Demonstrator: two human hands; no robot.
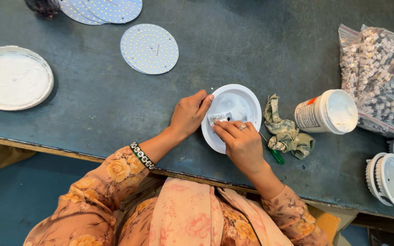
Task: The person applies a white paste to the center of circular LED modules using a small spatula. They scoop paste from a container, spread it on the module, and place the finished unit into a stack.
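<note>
We've got the white lamp housing (238,102) between both hands: left hand (189,114) curled on its rim, right hand (241,145) pinching a small part (218,119) inside.

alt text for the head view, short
Seen from above, a person's left hand steadies a round white housing on a dark table while the right hand presses a small part inside it. A rag, white jar and LED disc lie nearby.

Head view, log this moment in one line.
left hand steadies white housing | right hand presses inside it | rag beside
</note>
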